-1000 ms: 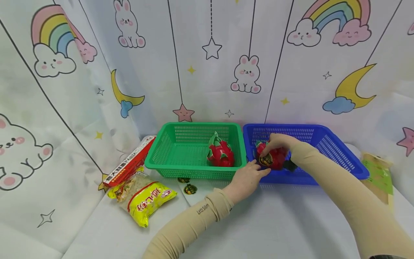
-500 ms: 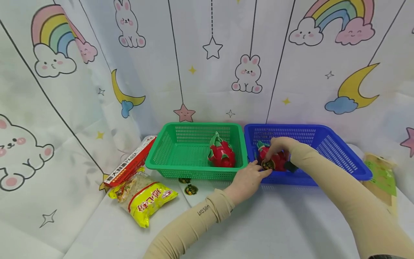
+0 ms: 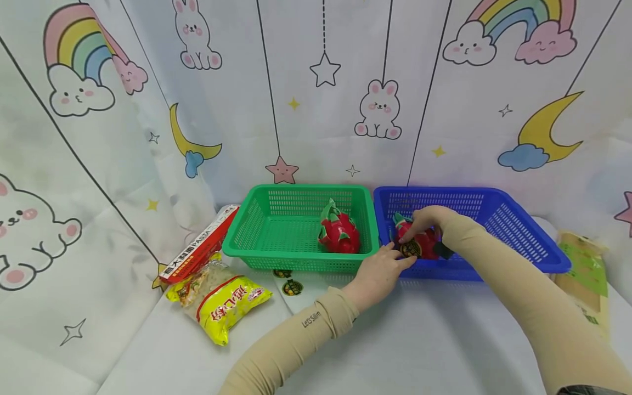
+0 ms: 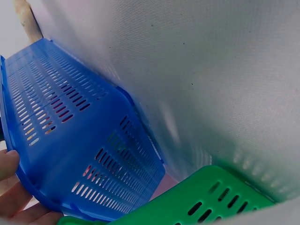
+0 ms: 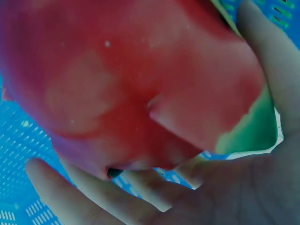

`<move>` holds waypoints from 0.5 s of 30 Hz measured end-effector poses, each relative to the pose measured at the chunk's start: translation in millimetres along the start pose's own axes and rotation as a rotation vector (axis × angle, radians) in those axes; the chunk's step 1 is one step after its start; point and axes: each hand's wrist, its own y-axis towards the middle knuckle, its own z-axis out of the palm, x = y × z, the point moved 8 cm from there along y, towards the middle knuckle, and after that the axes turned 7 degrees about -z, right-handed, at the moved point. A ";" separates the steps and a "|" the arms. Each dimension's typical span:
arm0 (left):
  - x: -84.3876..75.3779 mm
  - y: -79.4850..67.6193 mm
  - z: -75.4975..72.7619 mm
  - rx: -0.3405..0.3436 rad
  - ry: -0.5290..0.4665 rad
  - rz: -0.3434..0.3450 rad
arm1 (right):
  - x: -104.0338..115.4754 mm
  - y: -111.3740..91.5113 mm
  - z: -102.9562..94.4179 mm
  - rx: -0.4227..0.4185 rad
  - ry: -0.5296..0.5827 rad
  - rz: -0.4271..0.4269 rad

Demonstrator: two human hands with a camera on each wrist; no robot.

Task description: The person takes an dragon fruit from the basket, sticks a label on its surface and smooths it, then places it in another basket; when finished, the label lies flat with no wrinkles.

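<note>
In the head view my right hand (image 3: pixel 430 220) reaches down into the blue basket (image 3: pixel 535 241) and grips a red dragon fruit (image 3: pixel 428 242) with green-tipped scales. In the right wrist view the dragon fruit (image 5: pixel 136 89) lies close in the palm, thumb on one side and fingers spread along the other. A dark round sticker (image 3: pixel 410 249) shows on its near side. My left hand (image 3: pixel 377 275) rests on the blue basket's near left corner, fairly straight fingers at the rim. In the left wrist view its fingertips touch the blue basket (image 4: pixel 79 154) from outside.
A green basket (image 3: pixel 296 255) stands against the blue one's left side, with another dragon fruit (image 3: pixel 340 236) in it. At the left lie a red pasta box (image 3: pixel 199 247) and a yellow bag (image 3: pixel 222 304). A green-and-tan packet (image 3: pixel 585 274) lies right of the blue basket.
My right hand has lowered the dragon fruit slightly inside the blue basket during the first half second, and hardly moved since. The left hand stays at the basket's corner.
</note>
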 end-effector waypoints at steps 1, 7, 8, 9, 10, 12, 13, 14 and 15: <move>-0.1 -0.1 0.1 0.000 0.001 0.001 | 0.4 0.8 0.5 0.002 -0.003 -0.001; -1.0 -1.0 0.5 0.000 0.004 0.007 | 3.2 5.4 0.9 0.017 -0.079 -0.035; -1.1 -1.1 0.5 -0.001 0.004 0.008 | 2.9 6.0 0.5 0.020 -0.085 -0.037; -1.0 -1.2 0.4 -0.002 0.006 0.008 | 3.1 6.1 0.2 0.022 -0.089 -0.038; -0.9 -1.1 0.5 -0.003 0.006 0.007 | 2.9 6.0 -0.5 0.022 -0.091 -0.038; -0.4 -1.1 0.7 -0.005 0.004 0.006 | 2.7 5.3 -2.3 0.016 -0.067 -0.035; -0.1 -0.9 0.8 -0.005 0.003 0.006 | 2.8 4.6 -3.6 0.010 -0.053 -0.035; 0.3 -0.9 1.0 -0.004 0.002 0.005 | 3.2 4.3 -4.9 0.006 -0.051 -0.041; 0.6 -0.8 1.2 -0.003 0.001 0.005 | 3.7 3.4 -6.5 -0.002 -0.044 -0.045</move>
